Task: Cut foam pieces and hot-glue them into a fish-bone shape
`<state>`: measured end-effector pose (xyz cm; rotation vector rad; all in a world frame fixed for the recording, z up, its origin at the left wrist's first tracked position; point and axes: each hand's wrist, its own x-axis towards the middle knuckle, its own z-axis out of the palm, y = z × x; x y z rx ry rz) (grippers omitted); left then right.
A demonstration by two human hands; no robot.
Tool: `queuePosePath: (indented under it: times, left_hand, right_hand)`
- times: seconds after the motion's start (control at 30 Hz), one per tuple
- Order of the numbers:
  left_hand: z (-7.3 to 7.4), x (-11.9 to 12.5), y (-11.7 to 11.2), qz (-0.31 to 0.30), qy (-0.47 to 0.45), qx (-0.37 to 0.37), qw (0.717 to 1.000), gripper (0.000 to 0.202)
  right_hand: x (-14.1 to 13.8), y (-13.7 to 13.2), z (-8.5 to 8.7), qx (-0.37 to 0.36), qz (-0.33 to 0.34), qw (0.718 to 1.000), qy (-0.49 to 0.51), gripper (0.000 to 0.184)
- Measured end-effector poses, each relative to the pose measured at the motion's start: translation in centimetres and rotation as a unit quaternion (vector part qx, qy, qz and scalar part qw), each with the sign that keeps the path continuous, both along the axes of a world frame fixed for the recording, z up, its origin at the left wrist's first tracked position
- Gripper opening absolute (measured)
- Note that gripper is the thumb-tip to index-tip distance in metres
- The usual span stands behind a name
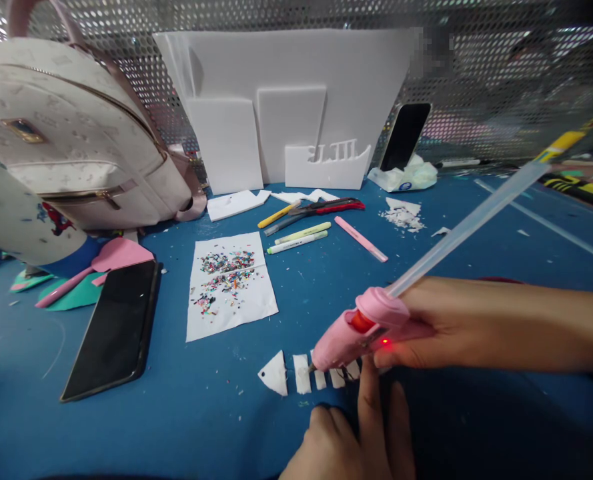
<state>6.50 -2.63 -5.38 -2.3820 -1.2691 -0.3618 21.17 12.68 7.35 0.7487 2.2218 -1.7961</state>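
Note:
A pink hot glue gun with a lit red light is gripped in my right hand. A long translucent glue stick sticks out of its back end. Its nozzle points down at a row of small white strips, at or just above the second one. To their left lies a white triangular piece with a black dot, so the row resembles a fish skeleton. My left hand rests below the row, its index finger stretched to the right end of the strips. The gun hides part of the row.
White paper with colourful bits lies behind. Left are a black phone, a bottle and a backpack. Markers, a pink marker and a red cutter lie before white foam boards.

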Motion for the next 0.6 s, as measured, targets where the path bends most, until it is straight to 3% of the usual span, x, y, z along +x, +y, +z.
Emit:
queuePosePath:
  times: [0.6]
  left_hand:
    - [0.87,-0.2,0.42,-0.011,0.006,0.023,1.0,0.039]
  right_hand:
    - [0.13,-0.38,-0.57,0.006,-0.013,1.0,0.022,0.031]
